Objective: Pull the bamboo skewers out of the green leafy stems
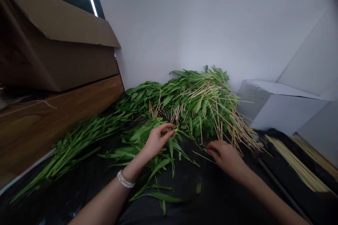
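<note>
My left hand (160, 139) is closed in a pinch on a leafy green stem (176, 130) near the middle of the view. Its narrow leaves hang to the right, below the fingertips. A beaded bracelet (125, 180) circles the left wrist. Lower right of the big pile, my right hand (224, 155) has its fingers drawn together. A thin wooden stick (202, 156) runs out leftward from under its thumb, pointing toward the left hand; the exact grip is partly hidden. Cut leafy greens (139, 133) lie beneath and behind the left hand.
A heap of greens with wooden sticks (211, 102) rests against the white wall. Long-stemmed greens (71, 151) lie left. A white box (280, 103) and bundled sticks (298, 163) are right. Black sheeting (211, 200) covers the surface. A cardboard box (81, 59) stands upper left.
</note>
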Demonstrator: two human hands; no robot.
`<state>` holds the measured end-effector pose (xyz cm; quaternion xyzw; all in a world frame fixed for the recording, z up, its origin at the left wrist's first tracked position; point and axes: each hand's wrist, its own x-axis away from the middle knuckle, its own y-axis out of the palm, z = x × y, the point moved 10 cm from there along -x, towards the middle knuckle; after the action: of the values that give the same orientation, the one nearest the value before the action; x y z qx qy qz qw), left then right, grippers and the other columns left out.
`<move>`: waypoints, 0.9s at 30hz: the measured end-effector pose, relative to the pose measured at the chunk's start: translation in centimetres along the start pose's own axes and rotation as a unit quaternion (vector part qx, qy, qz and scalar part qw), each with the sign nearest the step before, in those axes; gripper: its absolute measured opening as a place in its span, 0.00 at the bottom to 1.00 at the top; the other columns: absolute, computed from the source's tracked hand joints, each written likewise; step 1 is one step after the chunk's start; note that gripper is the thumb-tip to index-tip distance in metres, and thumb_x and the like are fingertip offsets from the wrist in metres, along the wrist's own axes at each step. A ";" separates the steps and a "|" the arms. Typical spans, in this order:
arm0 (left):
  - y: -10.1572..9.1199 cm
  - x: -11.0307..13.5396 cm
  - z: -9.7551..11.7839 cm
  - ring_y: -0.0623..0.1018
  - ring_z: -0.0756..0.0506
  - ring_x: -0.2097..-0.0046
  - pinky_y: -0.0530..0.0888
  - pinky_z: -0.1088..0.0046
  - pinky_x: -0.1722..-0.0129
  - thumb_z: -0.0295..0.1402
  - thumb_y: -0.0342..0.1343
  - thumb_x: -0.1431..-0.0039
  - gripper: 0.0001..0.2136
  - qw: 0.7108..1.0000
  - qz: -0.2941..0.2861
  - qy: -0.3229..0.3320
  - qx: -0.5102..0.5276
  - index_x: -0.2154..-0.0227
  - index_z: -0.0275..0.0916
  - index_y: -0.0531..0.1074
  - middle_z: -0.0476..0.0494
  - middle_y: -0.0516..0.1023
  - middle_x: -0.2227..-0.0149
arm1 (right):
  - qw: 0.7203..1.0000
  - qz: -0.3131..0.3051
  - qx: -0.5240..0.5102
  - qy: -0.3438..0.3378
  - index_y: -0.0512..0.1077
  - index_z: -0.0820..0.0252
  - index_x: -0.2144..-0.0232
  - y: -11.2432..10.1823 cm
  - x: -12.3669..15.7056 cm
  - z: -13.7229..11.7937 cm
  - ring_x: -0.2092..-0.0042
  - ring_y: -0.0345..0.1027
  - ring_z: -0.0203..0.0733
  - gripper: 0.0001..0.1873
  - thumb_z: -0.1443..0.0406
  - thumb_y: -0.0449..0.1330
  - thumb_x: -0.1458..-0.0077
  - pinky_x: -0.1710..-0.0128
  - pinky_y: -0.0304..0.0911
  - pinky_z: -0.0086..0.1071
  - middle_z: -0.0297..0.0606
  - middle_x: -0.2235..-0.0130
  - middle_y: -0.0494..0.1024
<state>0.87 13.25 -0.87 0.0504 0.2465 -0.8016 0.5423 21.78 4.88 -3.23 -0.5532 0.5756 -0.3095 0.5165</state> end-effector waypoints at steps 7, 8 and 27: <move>0.5 0.0 -1.4 0.79 0.47 0.65 0.72 0.72 0.59 0.41 0.62 0.49 0.19 0.981 0.007 -0.084 0.175 0.58 0.34 0.75 0.44 0.81 0.69 | 0.989 0.021 0.140 -0.048 0.70 0.59 0.74 2.3 2.4 -2.1 0.63 0.63 0.42 0.10 0.74 0.53 0.45 0.63 0.55 0.33 0.37 0.68 0.72; 0.5 0.0 -1.9 0.79 0.47 0.65 0.72 0.72 0.58 0.41 0.63 0.51 0.17 0.975 0.013 -0.099 0.201 0.62 0.34 0.76 0.43 0.81 0.69 | 0.985 0.034 0.158 -0.057 0.70 0.59 0.74 2.3 2.4 -2.5 0.64 0.63 0.43 0.10 0.75 0.53 0.46 0.63 0.54 0.34 0.38 0.69 0.72; 1.4 0.8 -3.6 0.77 0.50 0.68 0.71 0.77 0.65 0.35 0.67 0.53 0.17 0.911 0.023 -0.188 0.367 0.60 0.34 0.74 0.43 0.80 0.68 | 0.921 0.327 0.123 -0.172 0.70 0.64 0.53 -1.7 0.5 -9.8 0.72 0.63 0.35 0.16 0.72 0.48 0.40 0.70 0.51 0.30 0.35 0.73 0.71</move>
<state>1.12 13.82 -4.70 0.1002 -0.1730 -0.8172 0.5405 13.20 1.94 0.94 -0.3114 0.5841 -0.0912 0.7440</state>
